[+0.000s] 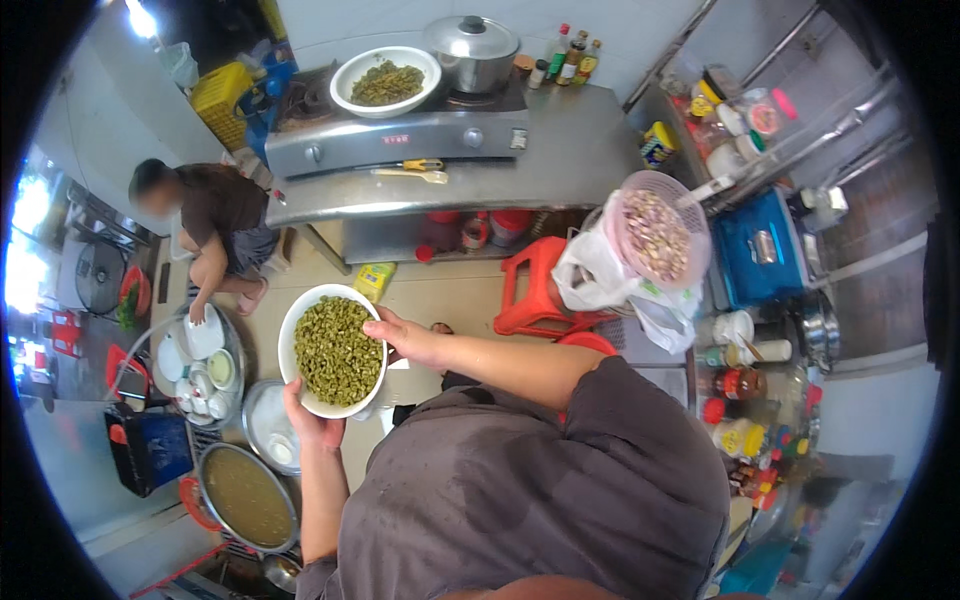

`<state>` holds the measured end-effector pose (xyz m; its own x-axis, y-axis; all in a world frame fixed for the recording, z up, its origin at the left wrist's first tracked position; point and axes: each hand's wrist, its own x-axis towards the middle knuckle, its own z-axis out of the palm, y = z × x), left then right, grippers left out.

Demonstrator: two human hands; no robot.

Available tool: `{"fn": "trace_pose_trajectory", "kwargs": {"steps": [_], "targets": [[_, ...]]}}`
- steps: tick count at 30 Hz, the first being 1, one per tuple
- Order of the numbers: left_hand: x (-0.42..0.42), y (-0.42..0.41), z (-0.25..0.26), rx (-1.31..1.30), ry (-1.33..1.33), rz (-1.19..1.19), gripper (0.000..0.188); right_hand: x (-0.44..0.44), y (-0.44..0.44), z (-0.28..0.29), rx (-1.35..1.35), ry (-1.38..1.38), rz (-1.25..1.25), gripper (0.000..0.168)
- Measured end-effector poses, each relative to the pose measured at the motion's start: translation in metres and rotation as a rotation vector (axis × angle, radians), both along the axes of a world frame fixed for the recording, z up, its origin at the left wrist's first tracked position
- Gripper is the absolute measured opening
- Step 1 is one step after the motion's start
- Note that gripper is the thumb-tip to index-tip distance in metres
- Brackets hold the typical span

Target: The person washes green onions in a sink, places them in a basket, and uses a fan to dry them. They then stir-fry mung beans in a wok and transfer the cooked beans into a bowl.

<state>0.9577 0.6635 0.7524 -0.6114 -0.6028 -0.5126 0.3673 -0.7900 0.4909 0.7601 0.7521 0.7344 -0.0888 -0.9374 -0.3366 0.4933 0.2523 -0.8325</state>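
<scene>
A white bowl (286,352) full of chopped green vegetable pieces (337,349) is held in front of my body, above the tiled floor. My left hand (313,420) grips its lower rim from below, thumb up along the outside. Across the opposite side, my right hand (405,337) clasps the rim with the thumb lying over the edge. The fingers under the bowl are mostly hidden. Another white bowl (341,82), holding a darker chopped green food (388,82), stands on the gas stove (397,139).
A person (217,217) squats at left by a basin of dishes (202,367). Nearby on the floor is a large basin of cloudy water (247,495). A red plastic stool (529,289) stands at right, beside a pink colander (701,225) of chopped pieces. A lidded pot (476,64) sits on the stove.
</scene>
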Motion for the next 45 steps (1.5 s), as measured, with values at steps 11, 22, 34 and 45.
{"fn": "trace_pose_trajectory", "kwargs": {"steps": [11, 22, 34, 45], "targets": [[-0.060, -0.102, -0.002, -0.133, -0.191, 0.386, 0.062, -0.297, -0.164, -0.029, 0.146, -0.073, -0.566, 0.042], [-0.154, -0.274, -0.050, -0.042, -0.179, 0.276, 0.057, -0.353, -0.243, -0.065, 0.255, -0.152, -0.674, 0.031], [-0.410, -0.519, -0.044, -0.241, -0.094, -0.090, 0.032, -0.312, -0.206, -0.019, 0.412, 0.064, -0.692, 0.055], [-0.482, -0.545, -0.058, -0.446, -0.438, -0.351, 0.048, -0.312, -0.231, -0.010, 0.356, 0.112, -0.703, 0.053]]}}
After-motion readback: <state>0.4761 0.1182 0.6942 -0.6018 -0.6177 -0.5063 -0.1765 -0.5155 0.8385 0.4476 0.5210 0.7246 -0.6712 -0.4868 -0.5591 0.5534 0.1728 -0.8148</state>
